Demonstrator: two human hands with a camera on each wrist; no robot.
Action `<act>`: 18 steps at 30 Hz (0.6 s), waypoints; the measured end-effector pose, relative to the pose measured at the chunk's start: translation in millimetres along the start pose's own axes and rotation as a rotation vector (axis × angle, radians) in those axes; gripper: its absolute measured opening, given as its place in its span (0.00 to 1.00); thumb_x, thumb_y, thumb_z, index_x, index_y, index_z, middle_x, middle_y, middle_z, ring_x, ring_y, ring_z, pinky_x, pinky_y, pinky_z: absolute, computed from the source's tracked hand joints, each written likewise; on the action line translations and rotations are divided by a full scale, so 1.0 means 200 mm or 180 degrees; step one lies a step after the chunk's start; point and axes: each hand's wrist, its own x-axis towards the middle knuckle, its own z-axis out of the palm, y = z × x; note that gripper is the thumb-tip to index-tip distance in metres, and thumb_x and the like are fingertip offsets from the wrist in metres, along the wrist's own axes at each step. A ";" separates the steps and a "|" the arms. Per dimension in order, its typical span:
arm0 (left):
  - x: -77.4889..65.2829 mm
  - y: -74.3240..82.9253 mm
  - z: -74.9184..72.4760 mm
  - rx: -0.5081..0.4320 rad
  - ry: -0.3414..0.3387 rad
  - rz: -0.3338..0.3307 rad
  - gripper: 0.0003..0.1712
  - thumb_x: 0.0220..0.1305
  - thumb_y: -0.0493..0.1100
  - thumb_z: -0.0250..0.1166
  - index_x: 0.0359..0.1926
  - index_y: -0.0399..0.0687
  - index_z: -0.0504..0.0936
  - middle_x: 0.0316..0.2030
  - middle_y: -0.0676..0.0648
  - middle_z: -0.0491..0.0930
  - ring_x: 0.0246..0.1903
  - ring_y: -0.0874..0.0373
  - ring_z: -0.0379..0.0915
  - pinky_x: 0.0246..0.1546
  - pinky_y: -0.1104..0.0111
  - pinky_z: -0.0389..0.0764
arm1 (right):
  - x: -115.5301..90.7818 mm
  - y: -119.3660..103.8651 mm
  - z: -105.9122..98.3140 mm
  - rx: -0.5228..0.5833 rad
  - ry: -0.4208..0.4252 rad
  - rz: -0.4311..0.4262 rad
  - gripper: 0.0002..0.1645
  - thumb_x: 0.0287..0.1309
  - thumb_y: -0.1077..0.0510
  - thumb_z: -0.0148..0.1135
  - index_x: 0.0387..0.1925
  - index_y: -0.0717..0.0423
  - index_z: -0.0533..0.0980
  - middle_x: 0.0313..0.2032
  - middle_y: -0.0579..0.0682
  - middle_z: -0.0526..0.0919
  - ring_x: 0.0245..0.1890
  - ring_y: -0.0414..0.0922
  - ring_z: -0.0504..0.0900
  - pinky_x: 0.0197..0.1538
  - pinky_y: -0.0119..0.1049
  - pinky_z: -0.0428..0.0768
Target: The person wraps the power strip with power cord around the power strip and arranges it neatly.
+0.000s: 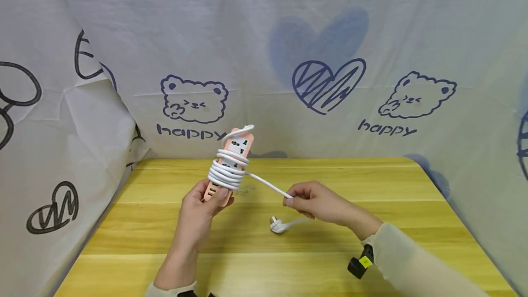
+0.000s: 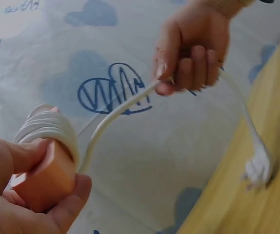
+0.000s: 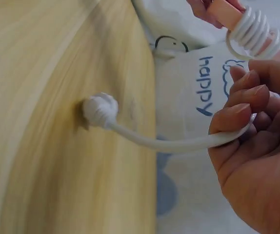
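My left hand point(image 1: 200, 210) grips the lower end of a pink and white power strip point(image 1: 238, 145), tilted upright above the table. Several turns of its white cord point(image 1: 226, 175) wrap around the strip's middle, and one loop crosses the top end. From the turns the cord runs taut to my right hand point(image 1: 319, 200), which pinches it between thumb and fingers. Past that hand the free end hangs down to a white plug point(image 1: 278, 226), its prongs showing. In the right wrist view the cord point(image 3: 174, 145) passes under the curled fingers to the plug point(image 3: 100, 109).
A yellow wood-grain table point(image 1: 173, 260) lies beneath both hands. Behind it hangs a pale cloth point(image 1: 264, 118) printed with bears, hearts and words, and the cloth also covers the sides. A black wrist device point(image 1: 360, 262) with a yellow mark sits on the right wrist.
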 end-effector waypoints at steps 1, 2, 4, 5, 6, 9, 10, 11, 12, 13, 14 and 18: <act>0.00 0.00 0.00 0.0108 0.0023 0.0006 0.22 0.76 0.31 0.62 0.67 0.30 0.73 0.50 0.40 0.79 0.44 0.60 0.84 0.49 0.69 0.87 | -0.01 0.00 -0.01 -0.0139 0.0070 -0.0066 0.11 0.78 0.53 0.59 0.42 0.53 0.83 0.22 0.43 0.71 0.19 0.37 0.65 0.23 0.30 0.64; 0.00 0.00 0.00 0.0250 0.0033 0.0018 0.22 0.75 0.32 0.63 0.66 0.31 0.74 0.50 0.40 0.80 0.43 0.60 0.84 0.47 0.70 0.87 | -0.02 0.00 -0.03 -0.0306 0.0189 -0.0122 0.10 0.78 0.53 0.60 0.42 0.51 0.84 0.22 0.43 0.71 0.19 0.37 0.65 0.23 0.30 0.64; 0.00 -0.02 0.01 0.0565 0.0065 0.0050 0.23 0.73 0.35 0.67 0.65 0.34 0.76 0.49 0.38 0.82 0.42 0.60 0.83 0.43 0.72 0.87 | -0.04 -0.03 -0.05 -0.0714 0.0483 -0.0273 0.08 0.76 0.53 0.62 0.40 0.48 0.85 0.22 0.40 0.71 0.20 0.37 0.65 0.24 0.30 0.64; 0.00 -0.02 0.01 0.0725 0.0091 0.0073 0.23 0.72 0.36 0.68 0.65 0.35 0.77 0.49 0.38 0.83 0.41 0.60 0.83 0.41 0.72 0.86 | -0.05 -0.06 -0.06 -0.0923 0.0611 -0.0351 0.08 0.75 0.53 0.63 0.40 0.47 0.86 0.22 0.39 0.72 0.20 0.36 0.65 0.24 0.30 0.64; -0.01 -0.03 0.02 0.0902 0.0137 0.0096 0.23 0.71 0.37 0.70 0.64 0.38 0.79 0.47 0.38 0.84 0.40 0.59 0.83 0.38 0.72 0.85 | -0.05 -0.08 -0.06 -0.1139 0.0720 -0.0457 0.06 0.74 0.54 0.65 0.39 0.47 0.86 0.22 0.38 0.73 0.20 0.35 0.66 0.24 0.29 0.65; -0.03 -0.03 0.03 0.1433 0.0236 0.0194 0.24 0.69 0.42 0.72 0.63 0.42 0.80 0.45 0.40 0.84 0.38 0.56 0.79 0.34 0.69 0.81 | -0.07 -0.15 -0.05 -0.1798 0.0851 -0.0915 0.04 0.70 0.56 0.68 0.39 0.49 0.87 0.23 0.37 0.78 0.21 0.33 0.68 0.26 0.29 0.70; -0.03 -0.03 0.04 0.1643 0.0267 0.0245 0.25 0.69 0.43 0.73 0.63 0.42 0.80 0.45 0.40 0.83 0.37 0.55 0.78 0.33 0.67 0.80 | -0.08 -0.18 -0.04 -0.2024 0.0828 -0.1084 0.03 0.70 0.56 0.69 0.39 0.50 0.87 0.25 0.37 0.80 0.22 0.32 0.69 0.27 0.29 0.72; -0.04 -0.03 0.05 0.1853 0.0286 0.0287 0.26 0.69 0.44 0.73 0.64 0.42 0.80 0.45 0.40 0.82 0.37 0.54 0.76 0.32 0.66 0.78 | -0.08 -0.20 -0.03 -0.2249 0.0810 -0.1246 0.03 0.69 0.57 0.69 0.39 0.51 0.87 0.26 0.38 0.81 0.23 0.32 0.71 0.28 0.29 0.74; -0.05 -0.03 0.06 0.2057 0.0307 0.0338 0.27 0.68 0.45 0.74 0.64 0.42 0.80 0.44 0.41 0.81 0.36 0.52 0.74 0.31 0.65 0.75 | -0.08 -0.22 -0.01 -0.2457 0.0793 -0.1392 0.03 0.68 0.58 0.69 0.39 0.51 0.86 0.28 0.38 0.82 0.24 0.32 0.72 0.29 0.29 0.75; -0.05 -0.03 0.07 0.2234 0.0302 0.0383 0.29 0.67 0.45 0.74 0.65 0.40 0.79 0.44 0.40 0.80 0.36 0.52 0.74 0.31 0.65 0.74 | -0.08 -0.25 -0.01 -0.2623 0.0744 -0.1507 0.03 0.67 0.58 0.69 0.40 0.51 0.86 0.29 0.39 0.83 0.25 0.32 0.73 0.30 0.30 0.76; -0.06 -0.03 0.08 0.2397 0.0277 0.0399 0.30 0.67 0.45 0.74 0.66 0.40 0.79 0.44 0.41 0.79 0.35 0.51 0.73 0.30 0.65 0.74 | -0.08 -0.27 0.00 -0.2793 0.0679 -0.1590 0.02 0.66 0.58 0.69 0.39 0.51 0.85 0.29 0.40 0.83 0.25 0.33 0.73 0.29 0.31 0.77; -0.08 -0.04 0.12 0.2815 -0.0156 0.0393 0.31 0.65 0.44 0.76 0.66 0.39 0.79 0.39 0.43 0.78 0.32 0.54 0.72 0.28 0.65 0.74 | -0.05 -0.34 -0.01 -0.3285 0.0471 -0.1818 0.03 0.63 0.57 0.73 0.35 0.50 0.84 0.31 0.42 0.84 0.27 0.37 0.78 0.32 0.33 0.81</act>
